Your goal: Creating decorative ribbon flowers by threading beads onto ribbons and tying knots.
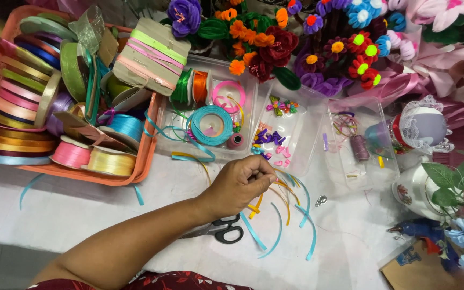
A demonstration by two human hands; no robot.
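Observation:
My left hand (240,182) reaches in from the lower left over a white table, fingers pinched together on a thin yellow ribbon strip (284,194). More cut strips lie fanned out just beyond and below the fingertips, yellow ones and light blue ones (277,232). Black-handled scissors (226,231) lie partly under my wrist. My right hand is out of view.
An orange basket (146,156) full of ribbon rolls stands at the left. Behind the hand are three clear trays: one with a teal ribbon roll (210,124), one with small bows (283,126), one with thread (360,146). Pipe-cleaner flowers (259,43) fill the back. A blue glue gun (420,230) and white vase (417,188) sit right.

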